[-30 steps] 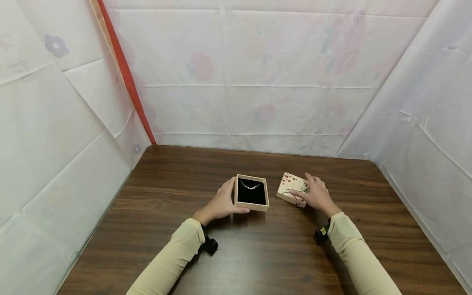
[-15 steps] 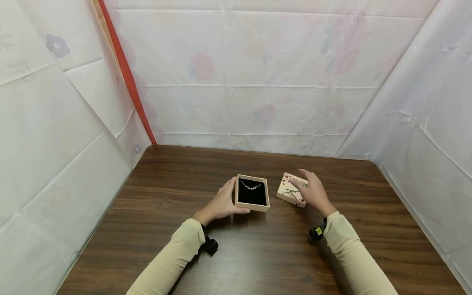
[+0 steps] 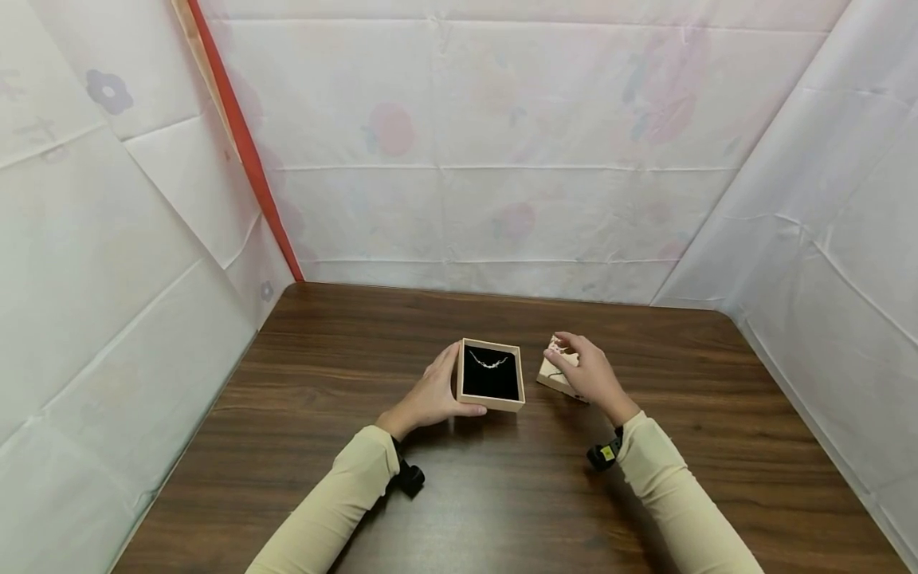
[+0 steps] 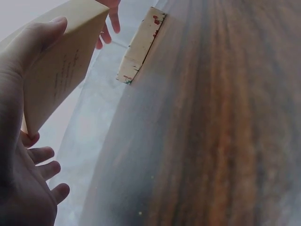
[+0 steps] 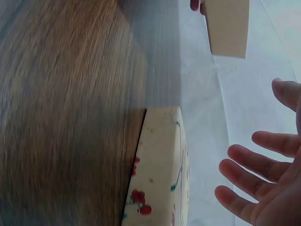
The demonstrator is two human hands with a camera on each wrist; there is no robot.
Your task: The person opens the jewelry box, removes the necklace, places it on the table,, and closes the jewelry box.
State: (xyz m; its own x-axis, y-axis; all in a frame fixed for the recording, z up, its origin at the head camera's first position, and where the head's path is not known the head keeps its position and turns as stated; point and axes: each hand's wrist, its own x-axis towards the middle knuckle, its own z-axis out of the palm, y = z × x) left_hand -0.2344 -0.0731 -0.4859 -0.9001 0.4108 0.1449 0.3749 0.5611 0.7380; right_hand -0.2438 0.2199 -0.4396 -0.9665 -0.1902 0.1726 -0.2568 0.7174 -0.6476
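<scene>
My left hand (image 3: 429,394) grips a cream box base (image 3: 491,402) by its left side, thumb along the front wall. In the left wrist view the box (image 4: 59,80) is raised off the table, small print on its underside. Inside, a silver necklace (image 3: 488,363) lies on a black pad (image 3: 489,381). To the right, a cream lid (image 3: 552,376) with red flowers and green stems lies on the table, partly covered by my right hand (image 3: 591,375) in the head view. The right wrist view shows that hand (image 5: 268,169) above the lid (image 5: 157,165), fingers spread and apart from it.
The dark wood table (image 3: 323,359) has its far edge against a white patterned cloth (image 3: 459,143). Cloth hangs along the left and right sides too. A red strip (image 3: 244,143) runs down the back left corner. Each wrist wears a small black camera (image 3: 410,480).
My right hand has moved left across the lid, from its right edge to over its middle. The lid stays where it lay. My left hand and the box hold nearly still.
</scene>
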